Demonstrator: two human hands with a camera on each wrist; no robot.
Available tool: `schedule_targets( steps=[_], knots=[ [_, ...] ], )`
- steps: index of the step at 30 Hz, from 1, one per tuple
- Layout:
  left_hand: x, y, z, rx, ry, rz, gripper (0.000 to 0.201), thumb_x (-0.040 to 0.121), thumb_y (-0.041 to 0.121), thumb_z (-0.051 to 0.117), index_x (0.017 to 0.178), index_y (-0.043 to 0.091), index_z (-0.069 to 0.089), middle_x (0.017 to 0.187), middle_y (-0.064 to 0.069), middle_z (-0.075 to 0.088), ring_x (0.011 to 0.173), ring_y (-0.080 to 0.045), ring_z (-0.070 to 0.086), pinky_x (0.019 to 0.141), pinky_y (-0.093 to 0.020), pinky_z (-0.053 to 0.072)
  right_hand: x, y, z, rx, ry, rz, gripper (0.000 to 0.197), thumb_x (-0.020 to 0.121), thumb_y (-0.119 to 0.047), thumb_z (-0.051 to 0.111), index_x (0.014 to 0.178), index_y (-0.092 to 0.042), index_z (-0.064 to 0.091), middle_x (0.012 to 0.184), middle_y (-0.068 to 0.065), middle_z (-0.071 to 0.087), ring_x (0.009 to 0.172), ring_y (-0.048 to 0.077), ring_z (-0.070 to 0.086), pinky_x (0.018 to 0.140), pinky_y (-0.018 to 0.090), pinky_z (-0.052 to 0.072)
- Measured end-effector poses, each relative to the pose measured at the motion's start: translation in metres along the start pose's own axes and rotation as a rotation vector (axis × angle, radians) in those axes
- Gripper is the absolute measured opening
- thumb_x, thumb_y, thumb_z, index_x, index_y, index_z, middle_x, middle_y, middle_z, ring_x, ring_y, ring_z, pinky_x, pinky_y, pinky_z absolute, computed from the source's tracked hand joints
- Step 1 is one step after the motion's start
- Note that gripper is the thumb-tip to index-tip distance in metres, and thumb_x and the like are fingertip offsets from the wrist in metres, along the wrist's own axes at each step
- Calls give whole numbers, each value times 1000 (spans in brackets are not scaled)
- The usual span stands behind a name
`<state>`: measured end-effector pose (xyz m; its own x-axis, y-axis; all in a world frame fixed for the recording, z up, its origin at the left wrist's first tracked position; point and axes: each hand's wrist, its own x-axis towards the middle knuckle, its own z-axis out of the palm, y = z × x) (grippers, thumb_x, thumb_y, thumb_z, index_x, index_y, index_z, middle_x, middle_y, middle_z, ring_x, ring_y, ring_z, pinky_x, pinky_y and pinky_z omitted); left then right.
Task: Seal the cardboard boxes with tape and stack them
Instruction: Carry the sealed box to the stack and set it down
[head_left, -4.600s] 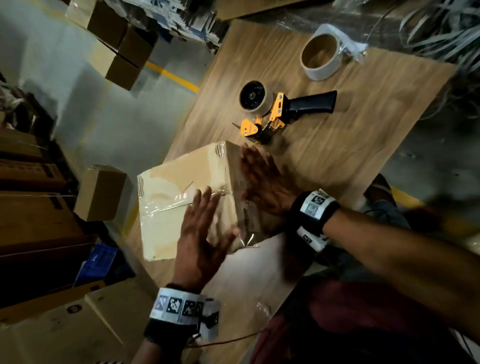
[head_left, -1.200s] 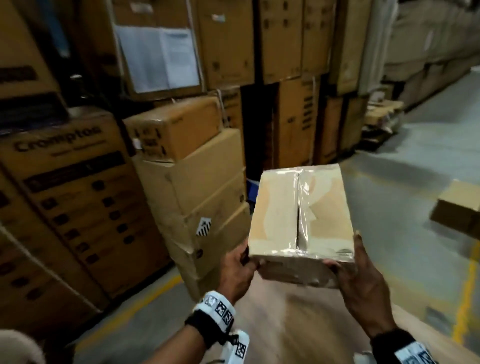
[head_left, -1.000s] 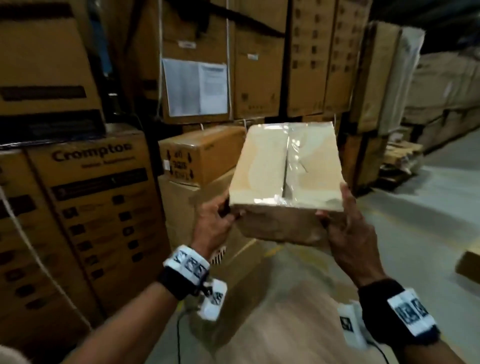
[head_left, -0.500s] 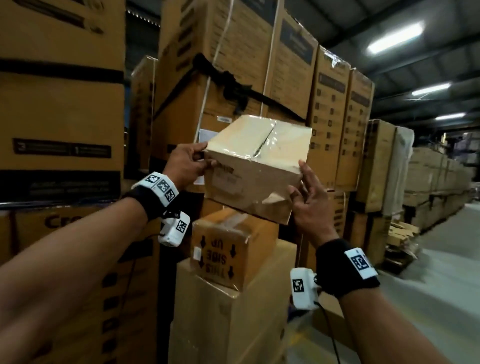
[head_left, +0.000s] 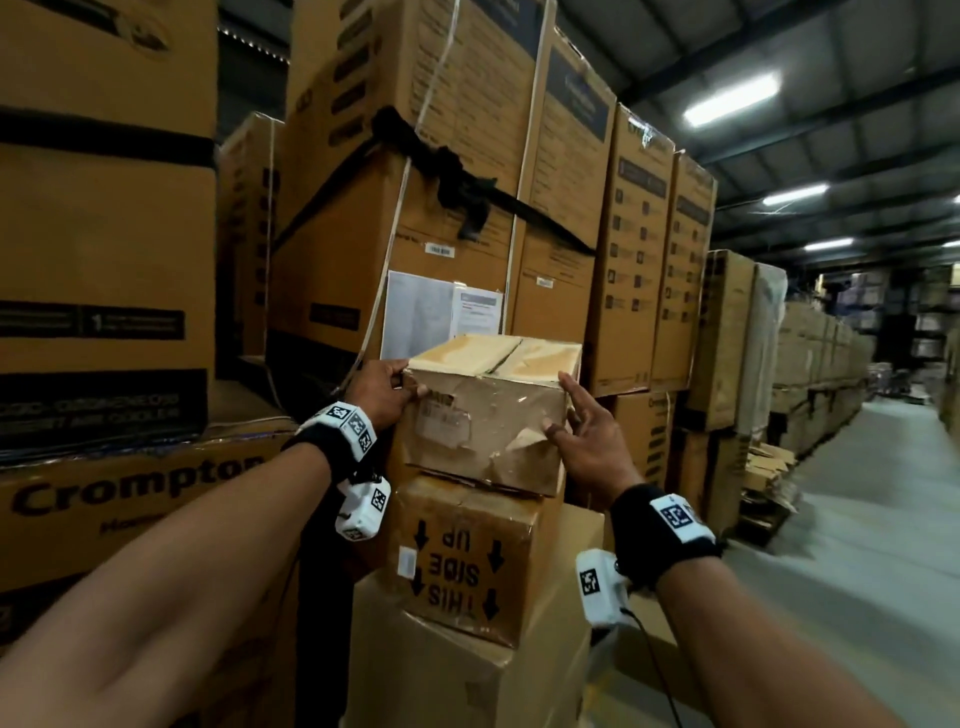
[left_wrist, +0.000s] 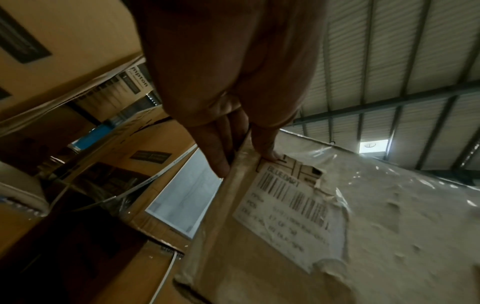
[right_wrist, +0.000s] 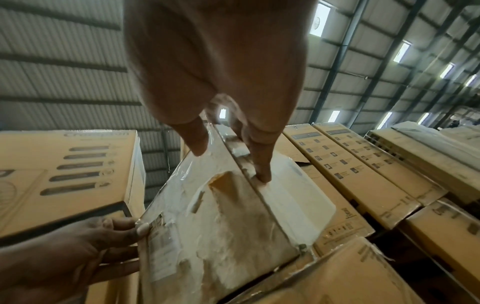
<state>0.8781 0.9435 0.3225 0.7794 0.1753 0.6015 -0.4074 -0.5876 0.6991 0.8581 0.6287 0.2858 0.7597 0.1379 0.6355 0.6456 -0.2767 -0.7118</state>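
Behind taped box (head_left: 488, 415), left hand (head_left: 382, 387) fingertips hidden.

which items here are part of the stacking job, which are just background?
In the job:
taped box
"THIS SIDE UP" box under it
left hand, gripping
right hand, fingers straight

Background:
Crompton cartons
strapped cartons
paper sheet

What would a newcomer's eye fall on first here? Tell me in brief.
First, the small tape-wrapped, battered cardboard box at centre, set on a brown carton printed upside down with THIS SIDE UP. The left hand grips its left edge and the right hand rests with straight fingers on its right side. Behind them rises a wall of tall stacked brown cartons.
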Motion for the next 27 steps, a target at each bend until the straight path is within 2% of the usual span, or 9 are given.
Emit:
schedule_targets(
  steps=[3, 6, 9, 12, 14, 19, 22, 25, 27],
  knots=[
    [-8, -5, 12, 63, 8, -2, 10, 94, 7, 74, 103, 9, 76, 103, -9, 79, 103, -25, 75, 93, -40, 59, -3, 6, -1, -29, -45, 72, 83, 94, -19, 74, 157, -47, 28, 164, -3, 36, 147, 18, 38, 117, 50, 42],
    [-16, 7, 12, 172, 4, -33, 20, 95, 15, 74, 114, 11, 74, 111, -8, 77, 99, -23, 70, 83, -29, 51, -7, -1, -5, -65, -71, 91, 89, 92, -22, 78, 158, -47, 24, 166, -5, 33, 151, 19, 34, 122, 48, 35],
    [-33, 33, 7, 343, 124, -39, 32, 96, 30, 68, 124, 15, 66, 127, -12, 70, 112, -35, 66, 88, -37, 50, -18, -14, -12, -115, -28, 92, 90, 92, -22, 78, 161, -42, 24, 164, -2, 37, 149, 19, 37, 120, 38, 34],
    [-66, 70, 20, 123, 308, 164, 48, 88, 16, 77, 134, 14, 65, 128, -10, 70, 115, -28, 66, 99, -38, 53, -49, -24, -38, -160, 21, 82, 83, 92, -27, 77, 159, -40, 30, 161, -3, 42, 145, 17, 44, 119, 41, 38],
    [-94, 91, 48, -63, 340, 300, 44, 80, 10, 81, 121, 20, 70, 108, -3, 72, 96, -18, 68, 87, -36, 59, -76, -29, -65, -252, 33, 69, 74, 92, -31, 77, 156, -35, 41, 155, -5, 50, 139, 14, 50, 116, 41, 42],
    [-179, 137, 185, -291, 38, 268, 42, 75, 1, 80, 106, 30, 76, 84, 2, 69, 77, -21, 68, 74, -27, 53, -179, -11, -170, -443, 105, 125, 58, 83, -45, 76, 138, -32, 62, 131, -2, 68, 118, 14, 65, 104, 41, 53],
    [-238, 175, 284, -396, -238, 219, 33, 76, 5, 87, 101, 26, 79, 81, -1, 74, 66, -6, 63, 64, -7, 47, -258, 6, -259, -595, 176, 310, 48, 86, -41, 79, 131, -30, 67, 128, -2, 71, 118, 14, 66, 103, 38, 54],
    [-301, 238, 382, -639, -533, 156, 36, 70, 7, 93, 99, 25, 82, 80, 3, 78, 70, -3, 70, 75, -18, 60, -344, 7, -360, -654, 360, 487, 42, 86, -35, 81, 125, -22, 72, 128, -2, 71, 114, 12, 68, 100, 34, 55],
    [-350, 293, 435, -764, -665, 176, 33, 72, 4, 91, 102, 14, 82, 76, 10, 78, 70, 8, 68, 75, -9, 54, -402, -6, -426, -673, 497, 598, 36, 88, -20, 81, 122, -11, 72, 116, 5, 74, 101, 15, 69, 92, 30, 54]
  ],
)
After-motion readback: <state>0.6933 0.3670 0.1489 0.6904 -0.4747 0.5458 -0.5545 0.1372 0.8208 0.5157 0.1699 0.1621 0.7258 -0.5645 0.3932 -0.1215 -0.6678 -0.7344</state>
